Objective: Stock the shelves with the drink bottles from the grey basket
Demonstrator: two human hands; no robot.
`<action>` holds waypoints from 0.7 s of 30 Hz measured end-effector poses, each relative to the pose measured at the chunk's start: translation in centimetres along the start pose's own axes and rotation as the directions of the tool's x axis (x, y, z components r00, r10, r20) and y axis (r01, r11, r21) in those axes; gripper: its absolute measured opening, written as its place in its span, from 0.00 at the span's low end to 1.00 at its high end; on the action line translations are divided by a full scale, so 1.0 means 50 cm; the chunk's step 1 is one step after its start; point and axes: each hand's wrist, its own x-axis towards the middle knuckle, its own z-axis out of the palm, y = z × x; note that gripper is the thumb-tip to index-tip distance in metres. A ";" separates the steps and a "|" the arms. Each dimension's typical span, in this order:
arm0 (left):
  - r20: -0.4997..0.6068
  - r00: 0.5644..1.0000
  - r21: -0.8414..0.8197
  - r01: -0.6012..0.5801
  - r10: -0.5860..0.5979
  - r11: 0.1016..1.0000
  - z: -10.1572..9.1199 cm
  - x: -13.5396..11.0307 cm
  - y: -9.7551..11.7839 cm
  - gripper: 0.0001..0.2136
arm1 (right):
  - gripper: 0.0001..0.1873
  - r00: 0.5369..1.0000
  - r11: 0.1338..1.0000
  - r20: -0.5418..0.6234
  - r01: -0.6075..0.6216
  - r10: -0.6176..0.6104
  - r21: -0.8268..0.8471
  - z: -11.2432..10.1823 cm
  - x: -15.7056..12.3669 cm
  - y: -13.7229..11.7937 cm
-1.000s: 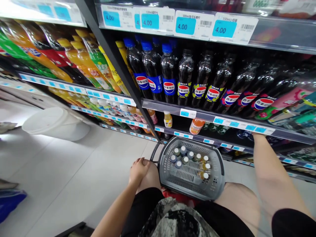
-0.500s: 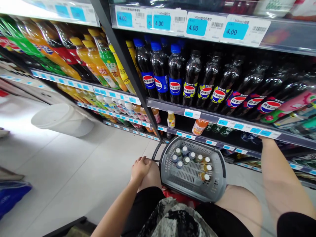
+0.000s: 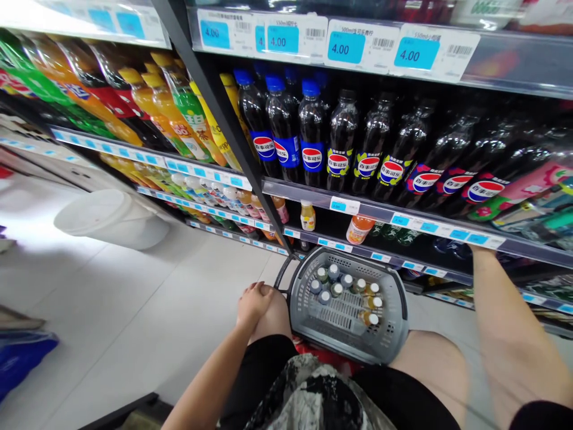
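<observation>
I am crouched before drink shelves. My left hand point(image 3: 254, 301) rests on my left knee, fingers curled down over it, holding nothing. My right arm reaches up and into the shelf space under the cola row; my right hand point(image 3: 480, 249) is hidden behind the shelf edge, only the wrist shows. Between my knees stands a grey plastic basket point(image 3: 388, 334) holding several small capped bottles point(image 3: 344, 288). Dark cola bottles point(image 3: 344, 143) with blue, yellow and red labels fill the shelf above the arm.
Orange and green soft-drink bottles point(image 3: 174, 116) line the left bay. A black shelf upright point(image 3: 233, 137) divides the bays. A white bucket point(image 3: 111, 218) stands on the pale floor at left. Something blue point(image 3: 22, 358) lies at the lower left. Small juice bottles point(image 3: 307, 215) stand on the lower shelf.
The view has shifted slightly; hands and basket keep their places. My right hand stays inside the shelf.
</observation>
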 end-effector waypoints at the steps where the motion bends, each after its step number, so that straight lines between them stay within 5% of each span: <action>1: -0.002 1.000 0.003 0.001 -0.001 1.000 -0.001 0.001 0.002 0.29 | 0.29 0.998 0.997 -0.017 -0.066 0.067 0.044 0.006 -0.017 -0.001; 3: -0.010 1.000 0.011 -0.001 0.001 1.000 -0.002 0.002 0.008 0.29 | 0.33 0.975 0.967 -0.059 -0.203 0.214 0.151 0.033 -0.074 -0.008; 5: -0.015 1.000 0.013 0.004 -0.004 1.000 -0.003 0.001 0.015 0.30 | 0.50 0.936 0.889 -0.031 -0.323 0.351 0.326 0.082 -0.164 -0.022; 6: -0.016 1.000 0.013 0.007 -0.007 1.000 -0.004 -0.002 0.018 0.30 | 0.51 0.938 0.864 -0.014 -0.312 0.345 0.395 0.117 -0.222 -0.032; 10: -0.019 1.000 0.007 -0.002 0.002 1.000 -0.005 -0.018 0.025 0.30 | 0.49 0.992 0.872 0.048 -0.125 0.116 0.474 0.296 -0.515 -0.080; 12: -0.022 1.000 0.005 -0.011 0.011 1.000 -0.003 -0.028 0.023 0.30 | 0.44 0.973 0.908 0.229 -0.064 -0.036 0.414 0.386 -0.669 -0.106; 13: -0.027 1.000 0.003 -0.012 0.013 1.000 -0.002 -0.032 0.020 0.30 | 0.43 0.917 0.925 0.384 -0.048 -0.109 0.377 0.425 -0.737 -0.118; 15: -0.040 0.999 -0.005 -0.018 0.018 1.000 0.002 -0.040 0.014 0.30 | 0.41 0.697 0.927 0.665 -0.003 -0.267 0.375 0.484 -0.842 -0.140; 17: -0.054 0.998 -0.017 -0.019 0.018 1.000 0.005 -0.046 0.009 0.30 | 0.36 0.458 0.882 0.766 0.100 -0.452 0.461 0.519 -0.900 -0.158; 18: -0.058 0.998 -0.025 -0.016 0.015 1.000 0.007 -0.049 0.007 0.30 | 0.33 0.374 0.861 0.780 0.128 -0.502 0.493 0.529 -0.912 -0.166; 19: -0.060 0.998 -0.031 -0.014 0.012 0.999 0.008 -0.051 0.005 0.30 | 0.28 0.324 0.850 0.787 0.140 -0.524 0.508 0.537 -0.916 -0.173; 21: -0.064 0.998 -0.041 -0.012 0.010 0.999 0.009 -0.056 0.005 0.30 | 0.21 0.307 0.861 0.806 0.123 -0.506 0.494 0.550 -0.905 -0.191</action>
